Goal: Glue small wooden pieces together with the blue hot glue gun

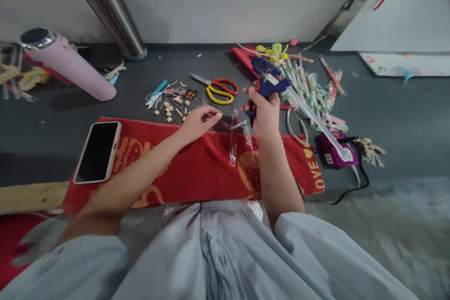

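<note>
My right hand (pixel 264 111) is wrapped round the handle of a blue glue gun (pixel 267 82), held above the dark table; a clear glue stick juts from its back to the right. My left hand (pixel 199 122) hovers over the red towel (pixel 197 168), its fingers pinched together on a small thing I cannot make out. Between the two hands, clear plastic tubes (pixel 234 138) lie on the towel, one upright in the picture and thinner ones crossing it.
A phone (pixel 97 151) lies face up on the towel's left end. Behind are scissors (pixel 218 90), small cut wood bits (pixel 170 108), a pink bottle (pixel 68 63), a steel flask (pixel 114 18), bundled sticks (pixel 311 89) and a purple plug with black cord (pixel 333 152).
</note>
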Tool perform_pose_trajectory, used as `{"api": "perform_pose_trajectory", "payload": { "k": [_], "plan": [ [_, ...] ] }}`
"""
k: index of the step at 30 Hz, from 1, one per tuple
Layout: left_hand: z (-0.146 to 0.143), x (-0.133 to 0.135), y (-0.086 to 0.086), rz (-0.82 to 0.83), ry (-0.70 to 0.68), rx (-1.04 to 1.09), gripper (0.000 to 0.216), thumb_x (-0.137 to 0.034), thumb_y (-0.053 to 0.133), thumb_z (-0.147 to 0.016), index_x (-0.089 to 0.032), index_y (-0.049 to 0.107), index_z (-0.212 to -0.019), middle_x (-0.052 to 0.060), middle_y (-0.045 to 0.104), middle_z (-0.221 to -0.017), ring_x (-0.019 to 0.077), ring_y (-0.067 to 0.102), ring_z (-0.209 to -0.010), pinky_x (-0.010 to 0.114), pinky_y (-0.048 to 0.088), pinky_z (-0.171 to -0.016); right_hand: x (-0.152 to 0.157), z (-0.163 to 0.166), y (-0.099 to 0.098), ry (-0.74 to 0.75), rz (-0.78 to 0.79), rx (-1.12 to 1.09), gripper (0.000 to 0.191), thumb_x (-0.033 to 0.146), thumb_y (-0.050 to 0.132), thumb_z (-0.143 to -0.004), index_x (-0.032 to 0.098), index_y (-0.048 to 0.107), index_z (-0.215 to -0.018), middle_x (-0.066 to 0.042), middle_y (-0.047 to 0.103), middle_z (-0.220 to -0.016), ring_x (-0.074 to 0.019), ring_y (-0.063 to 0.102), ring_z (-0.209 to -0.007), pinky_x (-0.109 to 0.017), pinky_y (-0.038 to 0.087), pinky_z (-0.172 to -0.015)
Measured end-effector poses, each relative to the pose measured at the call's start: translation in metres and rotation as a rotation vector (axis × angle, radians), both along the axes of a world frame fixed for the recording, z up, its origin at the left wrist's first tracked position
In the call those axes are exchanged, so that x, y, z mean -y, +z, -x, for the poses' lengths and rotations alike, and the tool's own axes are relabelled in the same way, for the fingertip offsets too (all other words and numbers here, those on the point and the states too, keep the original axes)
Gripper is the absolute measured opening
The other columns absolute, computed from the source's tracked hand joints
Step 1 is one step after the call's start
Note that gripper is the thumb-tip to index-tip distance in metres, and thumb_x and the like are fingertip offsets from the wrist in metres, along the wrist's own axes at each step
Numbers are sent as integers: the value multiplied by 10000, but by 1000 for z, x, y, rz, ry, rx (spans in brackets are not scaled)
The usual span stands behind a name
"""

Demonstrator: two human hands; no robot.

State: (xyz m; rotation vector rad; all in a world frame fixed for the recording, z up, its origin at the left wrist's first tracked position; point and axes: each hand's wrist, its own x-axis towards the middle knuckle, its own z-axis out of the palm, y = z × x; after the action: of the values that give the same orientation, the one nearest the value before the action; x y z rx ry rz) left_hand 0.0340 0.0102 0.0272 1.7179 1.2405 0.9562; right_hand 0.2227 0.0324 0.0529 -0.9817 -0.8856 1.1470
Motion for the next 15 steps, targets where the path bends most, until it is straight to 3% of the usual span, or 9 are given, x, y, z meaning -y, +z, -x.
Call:
{"api": "perform_pose_trajectory", "payload": {
  "k": [7,12,15],
  "plan": [
    [41,11,-1,98,184,165,389,-539,746,-746,-182,715,-898,9,650,-731,106,527,-615,235,427,-589,14,24,3,335,209,145,131,217,686,-783,201,557,-802,37,669,-659,-39,398,-378,-212,366,-360],
    [54,12,-8,147,311,249,418,-550,781,-700,-192,715,-907,-21,568,-632,72,393,-479,216,289,-447,17,35,-3,417,251,344,97,99,628,-725,184,582,-729,21,664,-615,-43,397,-358,-215,371,-353],
    [53,14,-10,146,309,276,403,-533,794,-687,-195,710,-891,-27,566,-621,69,399,-477,211,309,-448,16,35,-6,425,269,342,96,92,618,-689,179,598,-726,7,680,-626,-46,402,-372,-210,371,-350]
  ]
}}
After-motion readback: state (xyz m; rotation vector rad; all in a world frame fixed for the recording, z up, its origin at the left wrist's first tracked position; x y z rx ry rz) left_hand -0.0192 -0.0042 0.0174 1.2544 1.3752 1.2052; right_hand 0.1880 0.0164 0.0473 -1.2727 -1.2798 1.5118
